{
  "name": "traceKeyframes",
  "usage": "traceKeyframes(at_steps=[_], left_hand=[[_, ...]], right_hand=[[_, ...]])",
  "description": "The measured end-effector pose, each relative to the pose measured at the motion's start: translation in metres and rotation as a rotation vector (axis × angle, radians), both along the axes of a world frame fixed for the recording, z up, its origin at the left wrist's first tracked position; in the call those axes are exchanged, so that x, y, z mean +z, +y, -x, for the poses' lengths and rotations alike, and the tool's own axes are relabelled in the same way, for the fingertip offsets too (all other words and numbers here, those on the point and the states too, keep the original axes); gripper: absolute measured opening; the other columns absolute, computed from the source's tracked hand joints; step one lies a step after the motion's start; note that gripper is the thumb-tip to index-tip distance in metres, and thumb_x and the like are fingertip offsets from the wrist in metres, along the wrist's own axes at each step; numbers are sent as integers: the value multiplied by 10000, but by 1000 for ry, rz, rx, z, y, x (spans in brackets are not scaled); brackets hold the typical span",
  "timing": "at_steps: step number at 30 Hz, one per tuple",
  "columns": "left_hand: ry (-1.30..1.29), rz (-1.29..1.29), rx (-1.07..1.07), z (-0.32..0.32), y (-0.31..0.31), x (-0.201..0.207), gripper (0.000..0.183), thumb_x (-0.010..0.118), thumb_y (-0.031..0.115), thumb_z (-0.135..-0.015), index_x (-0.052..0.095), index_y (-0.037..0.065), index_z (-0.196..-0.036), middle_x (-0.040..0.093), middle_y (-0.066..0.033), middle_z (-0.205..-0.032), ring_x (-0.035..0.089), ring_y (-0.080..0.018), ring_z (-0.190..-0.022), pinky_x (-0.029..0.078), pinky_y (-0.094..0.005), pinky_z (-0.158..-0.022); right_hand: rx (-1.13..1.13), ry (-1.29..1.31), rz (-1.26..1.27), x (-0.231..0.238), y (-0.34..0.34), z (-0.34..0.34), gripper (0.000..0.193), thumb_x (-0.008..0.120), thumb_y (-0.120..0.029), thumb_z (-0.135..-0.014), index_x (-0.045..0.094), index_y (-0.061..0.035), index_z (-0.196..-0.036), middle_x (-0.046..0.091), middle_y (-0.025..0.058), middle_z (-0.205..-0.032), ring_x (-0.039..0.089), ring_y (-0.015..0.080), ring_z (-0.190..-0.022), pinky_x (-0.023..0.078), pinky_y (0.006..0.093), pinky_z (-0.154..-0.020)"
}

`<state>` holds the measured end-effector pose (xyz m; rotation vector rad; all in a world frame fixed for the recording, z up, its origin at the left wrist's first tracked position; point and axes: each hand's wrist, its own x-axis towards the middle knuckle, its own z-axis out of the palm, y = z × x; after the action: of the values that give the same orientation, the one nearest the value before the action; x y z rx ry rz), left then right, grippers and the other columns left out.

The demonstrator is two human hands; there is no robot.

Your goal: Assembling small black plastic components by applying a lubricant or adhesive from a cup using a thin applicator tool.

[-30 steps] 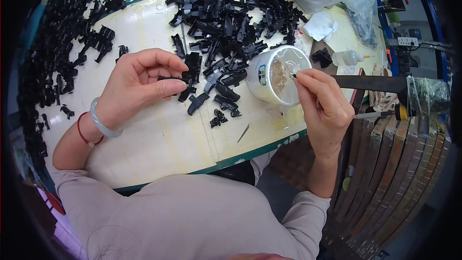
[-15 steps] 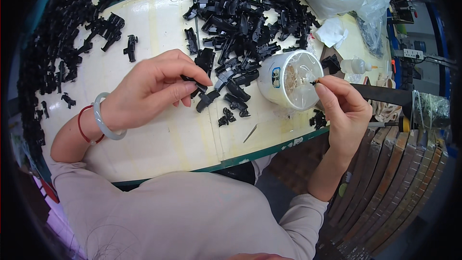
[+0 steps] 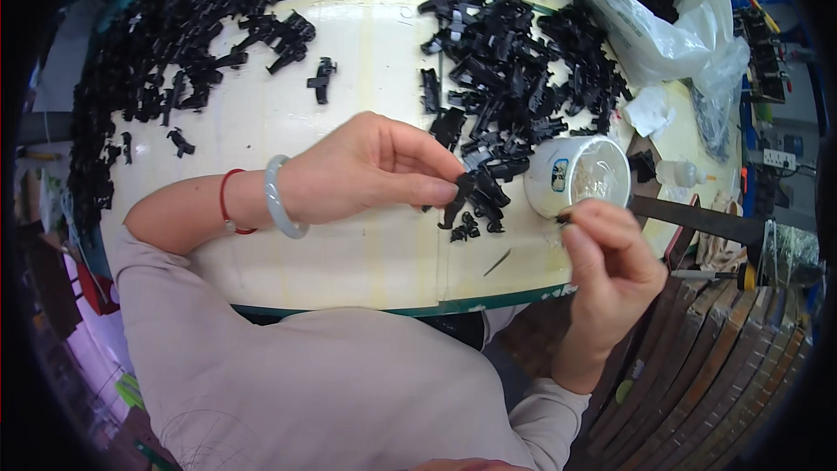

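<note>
My left hand (image 3: pixel 375 166) is closed in a pinch at the near edge of a heap of black plastic parts (image 3: pixel 501 70). A black plastic part (image 3: pixel 452 201) sits at its fingertips, partly covered by the thumb and overlapping the heap in view. Just in front of a white tub (image 3: pixel 547 176), my right hand (image 3: pixel 615 253) pinches a tiny dark piece (image 3: pixel 563 219), too small to name. The tub has a clear plastic bag in its mouth, with small light-coloured bits inside. Several little black pieces (image 3: pixel 466 228) lie close to my left fingertips.
A larger mass of black parts (image 3: pixel 166 44) covers the table's left side. At the back right stands a white plastic bag (image 3: pixel 689 44), with a crumpled white tissue (image 3: pixel 649 112) near it. A thin strip (image 3: pixel 497 262) lies near the green front edge. Right: a squeeze bottle (image 3: pixel 680 174).
The view has shifted, so the table appears farther right. My right hand has come from the tub's mouth toward me and left. My left fingertips are nearer the small black pieces.
</note>
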<state>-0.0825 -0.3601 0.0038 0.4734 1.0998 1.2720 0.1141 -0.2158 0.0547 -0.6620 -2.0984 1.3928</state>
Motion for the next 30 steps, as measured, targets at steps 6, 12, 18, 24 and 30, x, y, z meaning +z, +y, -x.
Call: traceKeyframes(at_steps=[6,12,18,24,30], left_hand=[[-139,-21,35,-6,-3,-4,192,629,23,-842,613,-19,-1028,667,-102,-923,653,-153,-822,535,-259,-735],[-124,-77,51,-7,-5,-4,227,642,50,-836,617,-46,-1041,662,-122,-942,650,-154,-827,537,-253,-765],[-84,-97,71,-8,-5,-5,225,646,40,-831,616,-59,-1031,661,-128,-936,650,-152,-817,537,-252,-768],[-35,-131,91,-9,-5,-6,206,638,7,-829,612,-63,-1022,656,-130,-952,646,-151,-851,537,-254,-783],[-21,-132,99,-11,-6,-8,195,642,-18,-820,612,-62,-1008,653,-130,-957,643,-154,-874,539,-253,-786]], right_hand=[[65,100,272,-18,-28,19,146,648,110,-759,648,48,-891,636,130,-930,551,63,-651,417,164,-518],[72,73,374,-24,-31,27,115,639,80,-796,642,47,-907,623,117,-950,536,53,-636,406,163,-492],[78,60,394,-27,-31,29,117,642,79,-796,646,44,-907,624,111,-940,533,50,-639,401,158,-488],[87,52,366,-28,-30,30,120,646,82,-791,645,44,-905,628,107,-928,533,48,-647,407,156,-507],[77,61,383,-28,-32,29,119,649,88,-786,645,46,-897,628,102,-916,538,50,-659,418,161,-522]])
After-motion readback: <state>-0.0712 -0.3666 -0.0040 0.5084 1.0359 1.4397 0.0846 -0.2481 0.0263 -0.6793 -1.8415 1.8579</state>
